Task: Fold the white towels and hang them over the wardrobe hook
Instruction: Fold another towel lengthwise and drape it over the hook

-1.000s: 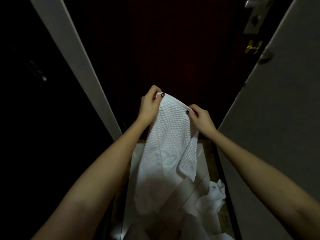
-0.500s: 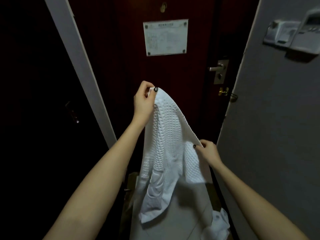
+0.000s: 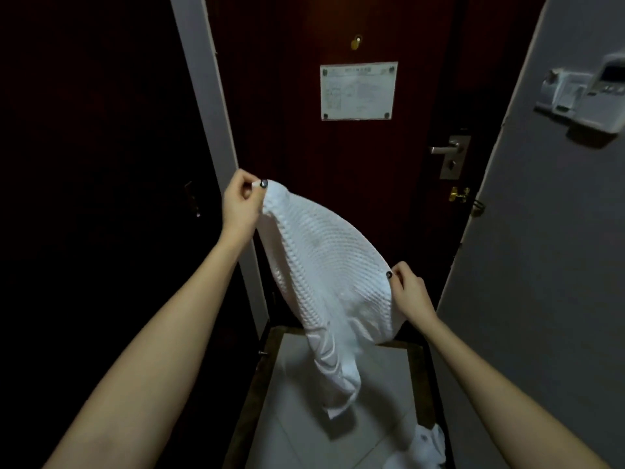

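Item one: towel (image 3: 324,275), white, waffle-weave cotton with raised ribs across the upper part and a smoother banded hem at the lower end. We find it held up in the air in front of the door (image 3: 297,147), clear of the floor (image 3: 297,421). Its held edge slopes from upper left down to lower right. Its long axis hangs near upright, and the narrow gathered tail points down at the floor tiles.

Left hand (image 3: 241,203): raised, its fingers (image 3: 252,189) pressed together with the thumb, pinching the towel's upper corner. The thumbnail is dark.

Right hand (image 3: 411,291): lower, its fingers (image 3: 399,272) curled and pinching the towel's right edge. Both forearms are bare.

Item two: second towel (image 3: 427,448), white, crumpled on the floor at the lower right, beside the grey wall (image 3: 541,265).

Fixtures: the door is dark red wood with a brass peephole (image 3: 355,42). A rectangular notice (image 3: 358,91) sits under clear plate, fixed by four corner studs. We cannot read its print. To the right are a steel lever handle (image 3: 446,149) and a brass latch (image 3: 459,194) below it. A white plastic wall unit (image 3: 585,96) is mounted on the wall. The floor is pale glossy tile with a brown border.
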Demonstrator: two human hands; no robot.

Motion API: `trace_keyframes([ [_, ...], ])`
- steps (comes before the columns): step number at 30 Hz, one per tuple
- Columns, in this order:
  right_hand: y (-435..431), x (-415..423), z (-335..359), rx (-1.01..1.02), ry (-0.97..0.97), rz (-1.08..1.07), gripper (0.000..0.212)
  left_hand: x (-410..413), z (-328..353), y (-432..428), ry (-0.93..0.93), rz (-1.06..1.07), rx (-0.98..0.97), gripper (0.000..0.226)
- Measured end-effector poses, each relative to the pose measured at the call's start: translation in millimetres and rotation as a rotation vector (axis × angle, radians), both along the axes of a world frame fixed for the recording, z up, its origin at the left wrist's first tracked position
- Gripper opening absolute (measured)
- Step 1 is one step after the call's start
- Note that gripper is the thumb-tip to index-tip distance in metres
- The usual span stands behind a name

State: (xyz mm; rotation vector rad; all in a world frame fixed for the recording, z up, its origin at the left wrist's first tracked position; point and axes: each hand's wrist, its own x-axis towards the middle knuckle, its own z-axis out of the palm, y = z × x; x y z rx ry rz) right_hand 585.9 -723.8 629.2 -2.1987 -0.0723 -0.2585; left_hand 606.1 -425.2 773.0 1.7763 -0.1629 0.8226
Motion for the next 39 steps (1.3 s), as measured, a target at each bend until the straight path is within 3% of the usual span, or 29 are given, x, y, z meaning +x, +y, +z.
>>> trace_keyframes([
  [7,31,-53,19,0.336,0.110,0.120,0.005,-68,-88,-2,0.253,0.010,-0.132,0.023],
  [10,51,-81,34,0.454,0.122,0.240,0.022,-101,-104,-2,0.272,-0.029,-0.196,0.022],
  [14,86,-125,57,0.494,0.154,0.384,0.018,-147,-105,4,0.257,-0.091,-0.256,0.021],
  [18,114,-174,74,0.332,0.175,0.562,0.024,-194,-97,8,0.257,-0.107,-0.329,0.021],
  [23,144,-224,69,0.166,-0.154,0.319,0.017,-248,-100,16,0.316,-0.209,-0.492,0.015],
  [26,154,-241,68,0.108,-0.236,0.323,0.021,-275,-99,22,0.369,-0.253,-0.521,0.010],
  [32,160,-251,97,-0.069,-0.126,0.711,0.013,-312,-85,41,0.352,-0.367,-0.502,0.011],
  [39,183,-247,120,-0.130,-0.131,0.810,0.012,-341,-60,66,0.248,-0.246,-0.374,0.012],
])
